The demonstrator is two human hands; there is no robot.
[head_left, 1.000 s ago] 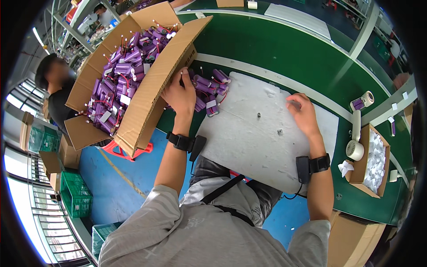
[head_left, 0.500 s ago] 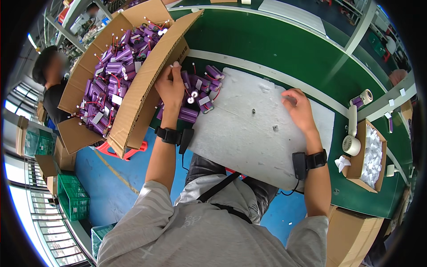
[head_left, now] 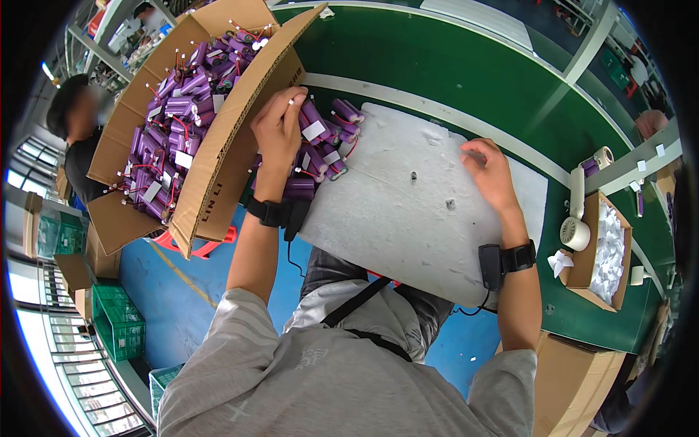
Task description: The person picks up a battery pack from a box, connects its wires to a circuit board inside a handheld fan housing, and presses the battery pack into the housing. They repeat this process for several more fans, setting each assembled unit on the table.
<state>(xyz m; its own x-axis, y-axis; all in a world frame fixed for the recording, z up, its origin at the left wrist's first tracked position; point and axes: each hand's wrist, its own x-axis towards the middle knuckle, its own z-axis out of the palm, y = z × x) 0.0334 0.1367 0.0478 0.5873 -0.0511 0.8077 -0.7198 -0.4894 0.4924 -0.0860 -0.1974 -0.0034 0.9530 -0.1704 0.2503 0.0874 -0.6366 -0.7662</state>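
Observation:
My left hand (head_left: 278,135) is closed in a pinch beside the cardboard box, with a small white wire connector (head_left: 291,102) at its fingertips. Just to its right is a purple battery pack (head_left: 312,116) with a white label; whether its lead runs to that connector I cannot tell. Several more purple packs (head_left: 331,160) with red leads lie in a loose pile at the left edge of the pale grey mat (head_left: 386,211). Over the mat's right side, my right hand (head_left: 491,171) has its fingers loosely bent and apart, holding nothing.
At left, the tilted cardboard box (head_left: 240,124) is full of purple packs. A small carton (head_left: 619,277) of white paper pieces and a white roll (head_left: 575,234) stand on the green bench (head_left: 437,65) at right. A person (head_left: 80,138) is beyond the box.
My left hand has turned and risen slightly, its fingertips now pinched together. A labelled pack now shows beside it above the pile. My right hand has barely moved.

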